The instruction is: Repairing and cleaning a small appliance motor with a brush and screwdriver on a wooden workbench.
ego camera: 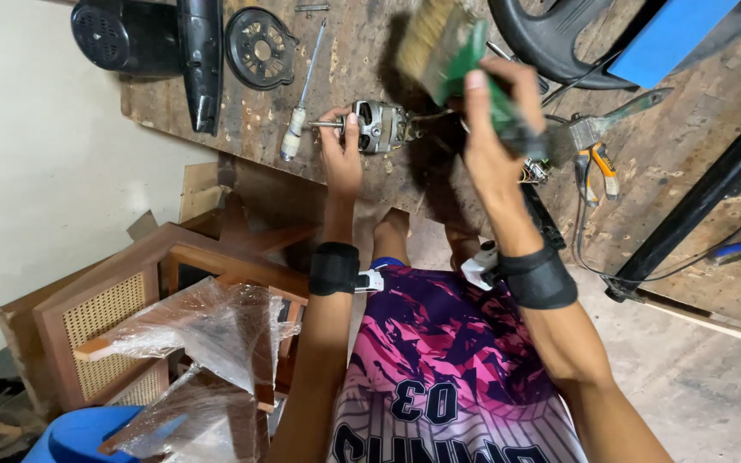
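Left hand [341,150] pinches the motor [381,126] shaft on the bench [362,51]; right hand [490,141] clasps a blurred green brush [448,47], bristles partly cut off

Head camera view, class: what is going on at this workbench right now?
A person stands at a worn wooden workbench. The left hand steadies a small electric motor by its shaft. The right hand holds a green-handled brush raised just above the motor. A screwdriver, a round black grille cover and orange-handled pliers lie on the bench nearby.
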